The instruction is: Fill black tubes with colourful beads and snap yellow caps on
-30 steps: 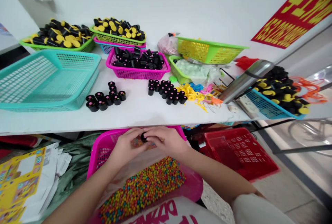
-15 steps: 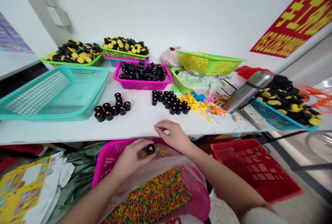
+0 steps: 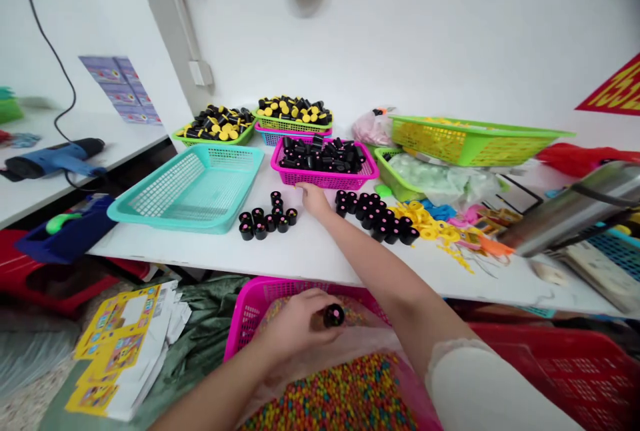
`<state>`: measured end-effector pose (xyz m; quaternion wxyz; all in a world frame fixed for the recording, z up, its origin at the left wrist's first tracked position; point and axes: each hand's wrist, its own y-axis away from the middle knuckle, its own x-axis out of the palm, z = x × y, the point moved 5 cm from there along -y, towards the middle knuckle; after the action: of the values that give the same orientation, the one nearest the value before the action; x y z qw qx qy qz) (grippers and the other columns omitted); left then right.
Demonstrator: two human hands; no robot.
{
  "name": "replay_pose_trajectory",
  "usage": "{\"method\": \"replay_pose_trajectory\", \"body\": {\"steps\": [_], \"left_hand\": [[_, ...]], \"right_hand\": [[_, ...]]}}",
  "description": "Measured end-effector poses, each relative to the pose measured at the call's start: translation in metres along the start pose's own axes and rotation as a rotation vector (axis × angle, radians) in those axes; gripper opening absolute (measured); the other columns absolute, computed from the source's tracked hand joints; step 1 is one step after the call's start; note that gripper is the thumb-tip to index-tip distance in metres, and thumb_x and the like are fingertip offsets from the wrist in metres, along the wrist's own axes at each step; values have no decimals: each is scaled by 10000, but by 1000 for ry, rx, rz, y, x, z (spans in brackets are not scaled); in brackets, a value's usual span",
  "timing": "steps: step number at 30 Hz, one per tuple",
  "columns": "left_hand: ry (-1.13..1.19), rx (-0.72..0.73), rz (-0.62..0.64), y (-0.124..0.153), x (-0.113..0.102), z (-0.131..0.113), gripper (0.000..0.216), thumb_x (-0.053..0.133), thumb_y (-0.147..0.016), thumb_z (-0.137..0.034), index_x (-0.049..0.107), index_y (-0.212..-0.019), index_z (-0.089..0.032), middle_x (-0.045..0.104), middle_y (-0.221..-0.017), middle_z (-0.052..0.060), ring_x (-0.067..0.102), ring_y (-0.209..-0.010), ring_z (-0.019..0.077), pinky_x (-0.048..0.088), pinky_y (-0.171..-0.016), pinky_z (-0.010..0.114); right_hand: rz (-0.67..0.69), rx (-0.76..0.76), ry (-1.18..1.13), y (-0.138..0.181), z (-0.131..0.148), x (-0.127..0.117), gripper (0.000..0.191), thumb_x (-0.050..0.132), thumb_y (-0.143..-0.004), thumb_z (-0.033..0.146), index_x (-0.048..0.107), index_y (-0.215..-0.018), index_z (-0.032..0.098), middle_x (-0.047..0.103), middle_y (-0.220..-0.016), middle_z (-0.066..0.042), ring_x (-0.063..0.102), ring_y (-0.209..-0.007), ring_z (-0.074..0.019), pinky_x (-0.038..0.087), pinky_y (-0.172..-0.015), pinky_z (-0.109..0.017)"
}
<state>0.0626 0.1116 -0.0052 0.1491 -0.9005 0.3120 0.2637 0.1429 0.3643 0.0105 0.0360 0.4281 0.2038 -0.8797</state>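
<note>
My left hand (image 3: 300, 324) is wrapped around a small black cylindrical cup (image 3: 333, 316) with a pink centre, above the magenta basket (image 3: 245, 308). Lined with clear plastic, that basket holds many small multicoloured balls (image 3: 345, 391). Over the white table, my right hand (image 3: 314, 200) reaches out with its fingers together, in front of the pink basket (image 3: 325, 180) full of black cups. A tiny yellowish spot shows at its fingertips; what it is I cannot make out. To its left stands a group of upright black cups (image 3: 270, 221); a larger group (image 3: 380, 219) stands to its right.
An aqua basket (image 3: 200, 191) sits on the left of the table. Baskets of black-and-yellow pieces (image 3: 295, 110) line the back. Yellow plastic parts (image 3: 425, 219) and a steel cylinder (image 3: 575, 208) lie on the right. A red basket (image 3: 550, 364) is below the table edge.
My right hand has moved from above the magenta basket forward over the table, towards the pink basket. My left hand still holds the black cup. The view has swung left.
</note>
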Motion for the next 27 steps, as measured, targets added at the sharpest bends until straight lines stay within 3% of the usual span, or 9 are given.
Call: {"method": "replay_pose_trajectory", "body": {"steps": [5, 12, 19, 27], "left_hand": [[-16, -26, 41, -2, -2, 4, 364, 729, -736, -241, 696, -1099, -237, 694, -1056, 31, 655, -933, 182, 523, -834, 263], [-3, 12, 108, -7, 9, 10, 390, 733, -729, -243, 687, -1116, -247, 688, -1069, 35, 642, -958, 187, 516, -842, 258], [-21, 9, 145, -7, 17, 19, 393, 718, -746, -297, 678, -1134, -251, 685, -1068, 42, 625, -990, 206, 501, -862, 276], [-67, 47, 166, -5, 20, 15, 376, 706, -748, -292, 675, -1120, -250, 696, -1056, 29, 626, -977, 192, 487, -871, 261]], "right_hand": [[97, -45, 78, -16, -7, 17, 447, 364, -926, 36, 600, -1289, 145, 578, -1365, -54, 520, -1265, -147, 332, -1117, -280], [123, -79, 211, -29, 0, 28, 423, 393, -947, 60, 532, -1343, 108, 523, -1414, -110, 494, -1284, -165, 315, -1129, -284], [155, -109, 320, -30, 1, 31, 342, 535, -959, 309, 553, -1270, 167, 534, -1356, -110, 530, -1220, -250, 425, -1029, -501], [202, -40, 462, -24, 3, 31, 342, 577, -935, 338, 562, -1226, 159, 575, -1246, -100, 596, -1072, -230, 519, -898, -449]]}}
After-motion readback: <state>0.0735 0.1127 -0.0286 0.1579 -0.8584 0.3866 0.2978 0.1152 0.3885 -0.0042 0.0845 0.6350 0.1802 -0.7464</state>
